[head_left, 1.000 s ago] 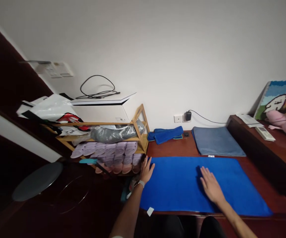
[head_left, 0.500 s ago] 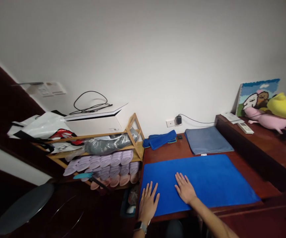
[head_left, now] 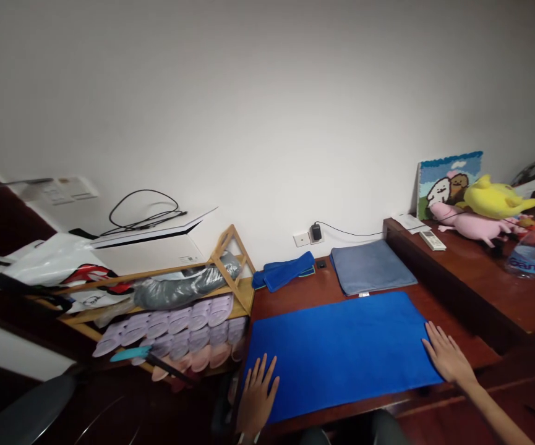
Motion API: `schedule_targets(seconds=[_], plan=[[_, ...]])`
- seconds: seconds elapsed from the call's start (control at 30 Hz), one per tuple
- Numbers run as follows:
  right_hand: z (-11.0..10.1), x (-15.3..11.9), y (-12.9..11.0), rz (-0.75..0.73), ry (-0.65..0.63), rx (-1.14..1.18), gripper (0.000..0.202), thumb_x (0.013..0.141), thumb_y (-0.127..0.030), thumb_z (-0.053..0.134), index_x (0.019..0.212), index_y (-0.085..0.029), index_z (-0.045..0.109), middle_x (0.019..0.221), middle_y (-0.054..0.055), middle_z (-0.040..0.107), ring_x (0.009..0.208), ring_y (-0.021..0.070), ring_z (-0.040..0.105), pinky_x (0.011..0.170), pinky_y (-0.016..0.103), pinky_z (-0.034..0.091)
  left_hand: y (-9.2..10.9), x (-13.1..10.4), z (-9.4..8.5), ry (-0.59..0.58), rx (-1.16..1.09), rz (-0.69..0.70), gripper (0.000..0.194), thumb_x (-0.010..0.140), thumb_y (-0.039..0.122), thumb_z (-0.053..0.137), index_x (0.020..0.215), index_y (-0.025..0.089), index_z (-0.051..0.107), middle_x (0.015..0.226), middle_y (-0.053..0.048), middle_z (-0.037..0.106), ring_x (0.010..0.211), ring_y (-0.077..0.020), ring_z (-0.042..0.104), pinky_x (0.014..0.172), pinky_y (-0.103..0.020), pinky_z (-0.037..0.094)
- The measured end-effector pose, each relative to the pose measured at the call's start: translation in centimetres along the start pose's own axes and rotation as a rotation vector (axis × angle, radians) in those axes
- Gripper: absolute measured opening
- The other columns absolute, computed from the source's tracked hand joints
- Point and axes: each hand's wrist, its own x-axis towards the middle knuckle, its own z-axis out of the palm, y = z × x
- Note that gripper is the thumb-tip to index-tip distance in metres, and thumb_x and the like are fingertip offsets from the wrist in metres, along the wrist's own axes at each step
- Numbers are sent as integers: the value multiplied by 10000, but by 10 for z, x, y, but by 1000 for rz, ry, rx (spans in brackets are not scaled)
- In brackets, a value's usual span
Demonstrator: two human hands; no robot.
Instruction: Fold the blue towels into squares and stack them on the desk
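A bright blue cloth [head_left: 341, 352] lies spread flat on the reddish-brown desk [head_left: 290, 303]. My left hand [head_left: 256, 395] rests at the cloth's near left corner, fingers spread. Over at the right edge of the cloth, my right hand [head_left: 449, 355] lies flat, its fingers stretched out. Neither hand grips anything. Behind the blue cloth sits a folded grey-blue cloth [head_left: 372, 266] with a small white tag. Folded blue cloths [head_left: 288, 271] with a yellow-green edge lie at the desk's back left.
Left of the desk stands a wooden rack [head_left: 230, 296] with purple slippers [head_left: 179, 318] and a white box [head_left: 151, 250]. A raised desk section [head_left: 485, 272] on the right bears a remote [head_left: 433, 240], plush toys [head_left: 494, 198] and a water bottle [head_left: 534, 250]. A plugged-in adapter [head_left: 316, 232] trails a cable.
My right hand has slid from the cloth's middle to its right edge. My left hand stays at the left end. The view has shifted right, bringing the bottle fully into sight.
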Motion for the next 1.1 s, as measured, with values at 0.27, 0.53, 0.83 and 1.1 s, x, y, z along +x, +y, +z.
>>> schedule_targets(seconds=[0.27, 0.53, 0.83, 1.1], plan=[[-6, 6, -36, -7, 26, -36, 838, 947, -559, 178, 1595, -75, 396, 1671, 116, 360, 1567, 313, 283, 1276, 533, 220, -18, 16, -3, 58, -6, 50, 518, 1059, 439, 422, 1570, 356, 440, 1613, -30, 492, 1466, -267, 480, 1176, -498, 442], [-44, 38, -254, -309, -82, 191, 706, 1034, -535, 216, 1626, -171, 344, 1690, 56, 306, 1586, 258, 224, 1298, 497, 180, -35, 99, 2, 52, -3, -61, 544, 1051, 416, 405, 1574, 275, 449, 1661, -84, 404, 1528, -282, 380, 1240, -532, 337], [-24, 59, -385, -493, -188, 284, 719, 1044, -589, 180, 1644, -205, 275, 1708, 49, 236, 1597, 257, 182, 1306, 514, 126, -46, 117, 37, -5, -8, -132, 596, 1050, 567, 376, 1603, 346, 378, 1697, -52, 339, 1557, -298, 319, 1247, -548, 299], [-9, 101, -172, -171, -92, 118, 777, 993, -588, 220, 1644, -170, 299, 1688, 64, 325, 1579, 266, 249, 1293, 513, 180, -43, 118, 30, -2, -4, -122, 593, 1049, 559, 390, 1602, 344, 386, 1697, -56, 340, 1550, -300, 333, 1239, -553, 308]])
